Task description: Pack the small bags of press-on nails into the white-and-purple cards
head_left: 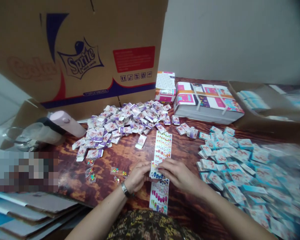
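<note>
Both hands meet over nail sticker sheets at the near middle of the table. My left hand [138, 175], with a metal watch on the wrist, pinches the left edge of a small nail sticker sheet [155, 173]. From the other side, the fingers of my right hand [176, 173] are bent over the same sheet and cover part of it. A long strip of colourful nail stickers [163, 145] extends beyond my hands, and more printed stickers [159, 196] lie on the near side. Left of my hands are tiny clear packets of coloured bits [118, 172].
Purple-and-white small boxes [125, 120] are heaped behind my hands, blue-and-white ones [230, 163] to the right. A big cardboard carton [135, 30] stands behind. Bundled printed sheets [210, 100], an open carton [255, 125], a pink bottle [67, 123] and flat cardboard [40, 206] surround the table.
</note>
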### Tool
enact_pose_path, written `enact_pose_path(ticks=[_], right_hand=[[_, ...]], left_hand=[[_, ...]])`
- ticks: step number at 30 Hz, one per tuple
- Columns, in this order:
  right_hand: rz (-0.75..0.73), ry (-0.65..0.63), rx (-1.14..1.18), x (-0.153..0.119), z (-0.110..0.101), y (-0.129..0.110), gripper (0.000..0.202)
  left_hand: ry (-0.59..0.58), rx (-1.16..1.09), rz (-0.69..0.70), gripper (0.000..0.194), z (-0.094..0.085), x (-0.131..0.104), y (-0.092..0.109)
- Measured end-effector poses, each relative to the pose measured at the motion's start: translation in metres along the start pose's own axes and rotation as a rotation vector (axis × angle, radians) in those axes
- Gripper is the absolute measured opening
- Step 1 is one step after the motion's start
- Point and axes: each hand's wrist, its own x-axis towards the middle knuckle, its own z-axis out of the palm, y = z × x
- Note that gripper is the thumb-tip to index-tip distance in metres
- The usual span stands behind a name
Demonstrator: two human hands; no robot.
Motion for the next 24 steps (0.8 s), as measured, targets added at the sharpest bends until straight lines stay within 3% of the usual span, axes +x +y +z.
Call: enact_pose_path(ticks=[2, 6, 9, 12, 16, 21, 24], right_hand=[[0.056, 0.063, 0.009, 0.005, -0.002, 0.004, 0.017], [0.107, 0.102, 0.006, 0.01, 0.002, 0.009, 0.035], [0.087, 0.095, -0.003, 0.012, 0.008, 0.012, 0.021], [0.017, 0.172, -0.151, 0.011, 0.017, 0.013, 0.015], [-0.198, 0.237, -0.432, 0.002, 0.032, 0.009, 0.022], [-0.355, 0.239, -0.531, -0.002, 0.046, 0.007, 0.031], [-0.376, 0.178, -0.476, 0.005, 0.053, 0.012, 0.029]], left_hand=[[-0.023, 0.015, -0.003, 0.032, 0.0, -0.005, 0.001], [-0.099, 0.083, 0.039, 0.036, 0.0, -0.014, 0.005], [-0.159, 0.269, 0.124, 0.033, 0.0, -0.015, 0.005], [-0.044, 0.282, 0.157, 0.026, -0.001, -0.013, 0.0], [0.116, -0.011, 0.124, 0.023, -0.002, -0.011, -0.005], [0.119, -0.242, 0.067, 0.022, -0.006, -0.02, -0.01], [0.107, -0.121, 0.083, 0.027, -0.018, -0.031, -0.014]])
